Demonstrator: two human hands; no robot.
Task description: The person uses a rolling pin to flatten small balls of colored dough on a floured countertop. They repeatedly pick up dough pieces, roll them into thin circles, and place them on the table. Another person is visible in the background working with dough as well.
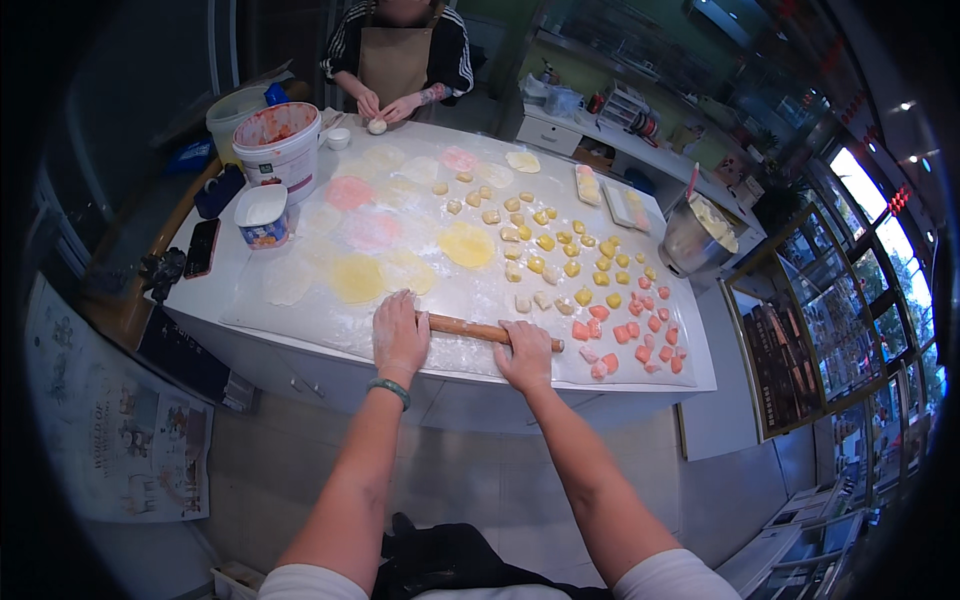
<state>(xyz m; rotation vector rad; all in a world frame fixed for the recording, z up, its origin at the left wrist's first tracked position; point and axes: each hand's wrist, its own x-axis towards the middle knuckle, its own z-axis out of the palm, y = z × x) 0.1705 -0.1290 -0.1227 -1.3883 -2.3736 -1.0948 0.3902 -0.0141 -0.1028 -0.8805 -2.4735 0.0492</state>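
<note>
A wooden rolling pin point(463, 327) lies across the floured mat near the table's front edge. My left hand point(400, 336) rests over its left end, hiding that end. My right hand point(527, 351) grips it close to the right end, which sticks out past my fingers. Whatever lies directly beneath the pin cannot be made out. Beyond my left hand are thin dough rounds, among them a pale yellow round point(357, 278), a brighter yellow round point(466, 244) and a pink round point(374, 229). Small yellow dough pieces point(571, 268) and pink dough pieces point(643, 352) spread out to the right.
Along the left edge stand a large white bucket point(279, 161) with red residue, a smaller white tub point(262, 215) and a phone point(202, 247). Two trays point(588, 184) and a metal mixing bowl point(697, 236) are at the right. A co-worker's hands point(384, 109) shape a dough ball point(376, 126) opposite.
</note>
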